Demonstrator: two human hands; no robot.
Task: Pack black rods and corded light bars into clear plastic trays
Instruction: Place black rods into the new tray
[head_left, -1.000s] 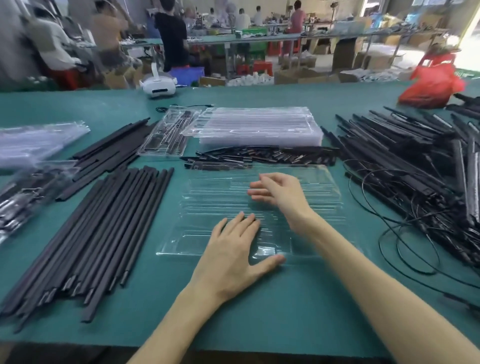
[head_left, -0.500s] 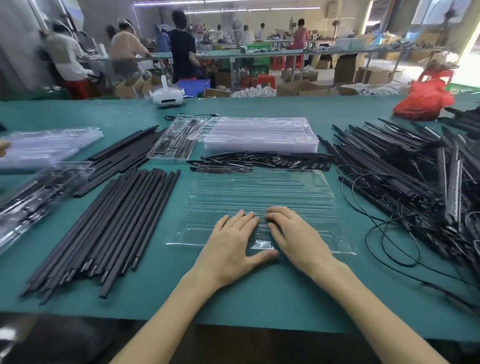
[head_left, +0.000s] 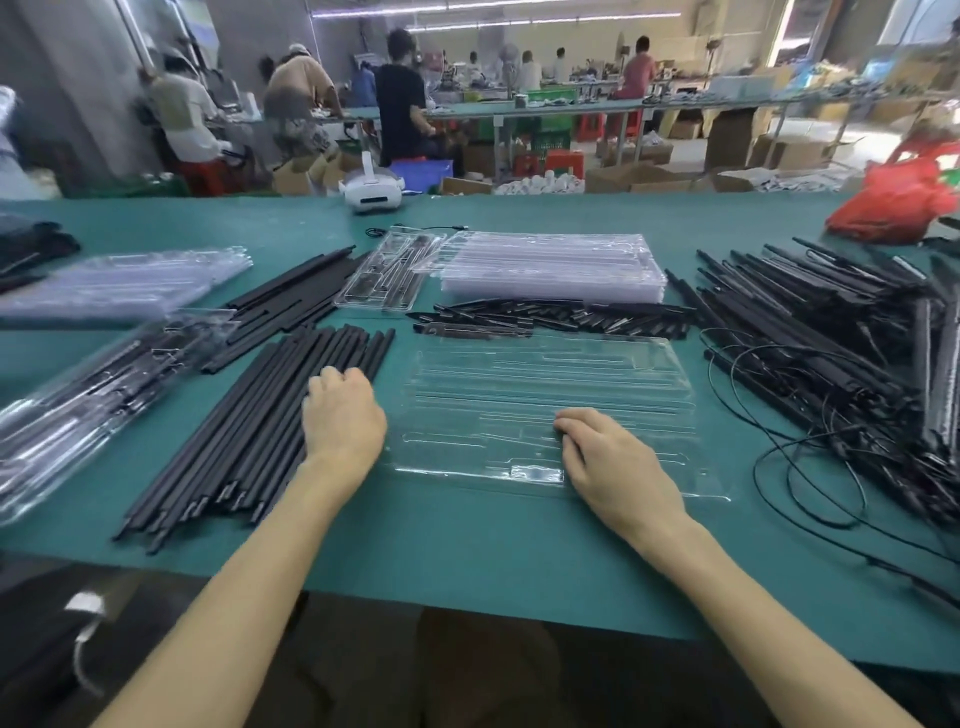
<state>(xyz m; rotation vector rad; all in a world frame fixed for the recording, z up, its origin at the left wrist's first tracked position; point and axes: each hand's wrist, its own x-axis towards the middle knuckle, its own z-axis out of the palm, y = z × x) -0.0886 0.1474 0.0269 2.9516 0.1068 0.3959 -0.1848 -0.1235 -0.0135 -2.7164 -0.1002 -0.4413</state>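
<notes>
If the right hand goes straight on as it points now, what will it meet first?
The right hand rests on the clear tray; beyond its far rim, probably the row of short black parts.

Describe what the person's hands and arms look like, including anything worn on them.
The left forearm and right forearm are bare; no sleeves show in the picture. The left hand and right hand are bare too, with no gloves. No watch, bracelet or ring shows on the sides facing the camera, and no markings.
</notes>
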